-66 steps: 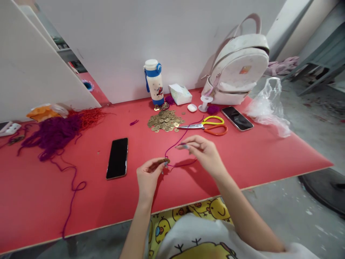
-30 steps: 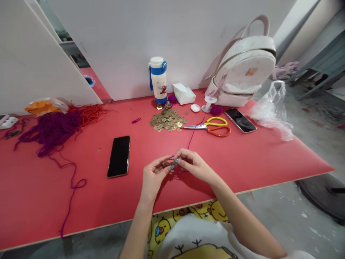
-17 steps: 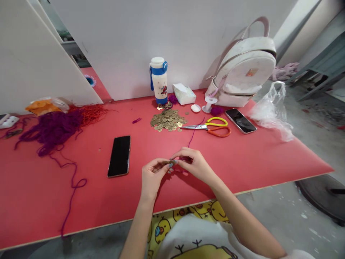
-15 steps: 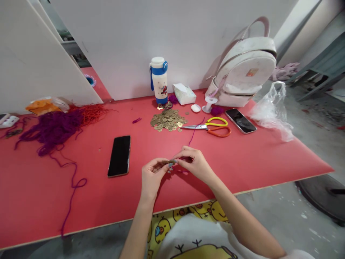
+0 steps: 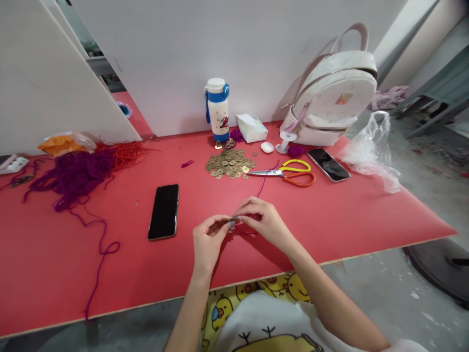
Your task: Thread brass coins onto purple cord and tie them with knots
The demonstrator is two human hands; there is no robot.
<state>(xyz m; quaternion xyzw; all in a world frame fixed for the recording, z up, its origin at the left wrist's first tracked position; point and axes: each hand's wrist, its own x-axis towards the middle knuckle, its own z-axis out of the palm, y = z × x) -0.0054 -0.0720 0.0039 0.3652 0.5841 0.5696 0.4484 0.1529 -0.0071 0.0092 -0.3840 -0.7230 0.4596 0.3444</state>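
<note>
Near the table's front edge, my left hand (image 5: 209, 237) pinches brass coins (image 5: 227, 220) between thumb and fingers. My right hand (image 5: 261, 219) meets it there, its thumb and fingertips closed at the coins' right edge. Purple yarn (image 5: 263, 186) runs from beside the scissors toward my right hand, and a bit of it shows under the fingers. How the yarn meets the coins is hidden by my fingertips. Beyond my hands lies a heap of brass coins (image 5: 229, 164). Scissors (image 5: 282, 172) with one yellow and one orange handle lie with their tips near the heap.
A black phone (image 5: 163, 212) lies left of my hands, another phone (image 5: 329, 165) at the right. Purple yarn (image 5: 75, 173) is piled at the left. Behind stand a bottle (image 5: 219, 110), a tissue pack (image 5: 252, 129), a spool (image 5: 285, 143) and a backpack (image 5: 335, 95). A plastic bag (image 5: 372, 151) hangs near the right edge.
Both hands keep nearly the same place, with small finger movements at the coins. The coins look slightly flatter in the grip. The whole view has shifted a little.
</note>
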